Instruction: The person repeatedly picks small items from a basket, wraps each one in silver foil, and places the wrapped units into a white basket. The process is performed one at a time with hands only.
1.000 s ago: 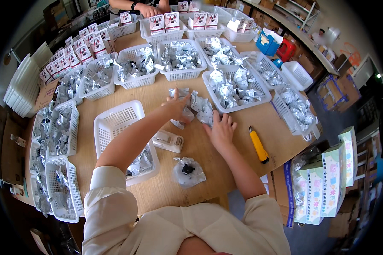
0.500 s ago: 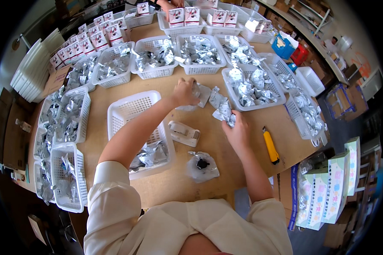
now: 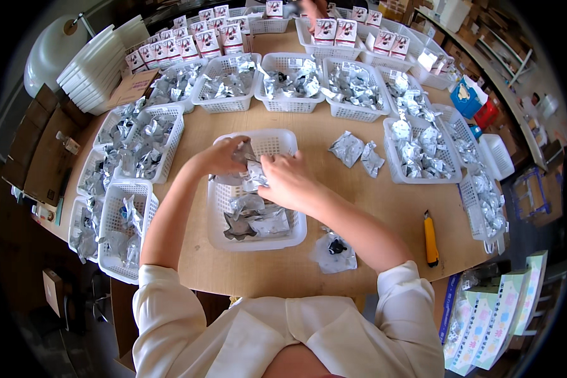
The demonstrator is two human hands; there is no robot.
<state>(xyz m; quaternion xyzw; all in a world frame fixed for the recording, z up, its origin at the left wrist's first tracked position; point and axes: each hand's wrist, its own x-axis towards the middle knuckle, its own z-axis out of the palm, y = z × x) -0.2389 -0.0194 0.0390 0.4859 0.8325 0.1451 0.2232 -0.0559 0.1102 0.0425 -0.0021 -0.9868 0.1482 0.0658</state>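
Both my hands are over a white perforated basket [image 3: 215, 217] in the middle of the table. My left hand [image 3: 223, 157] grips a greyish, crinkled packet [image 3: 243, 153] near the basket's far left end. Beside it, the fingers of my right hand [image 3: 288, 181] are closed on a silver foil packet [image 3: 254, 174]. What is inside either packet cannot be seen. More foil packets [image 3: 268, 222] lie in the near end of the basket. To the right, a foil packet [image 3: 346, 149] and a smaller foil packet [image 3: 372, 159] rest on the table.
A clear bag with a black item [image 3: 335, 247] lies close to my right forearm. Farther right is a yellow utility knife [image 3: 430, 239]. Baskets of foil packets [image 3: 291, 104] ring the table. Behind them stand small printed boxes [image 3: 208, 43] and another person's hand [image 3: 313, 11].
My view has shifted left. Both hands have come from the table's middle and right to over the basket, bringing packets. The white tape dispenser beside the basket is now hidden by my right arm.
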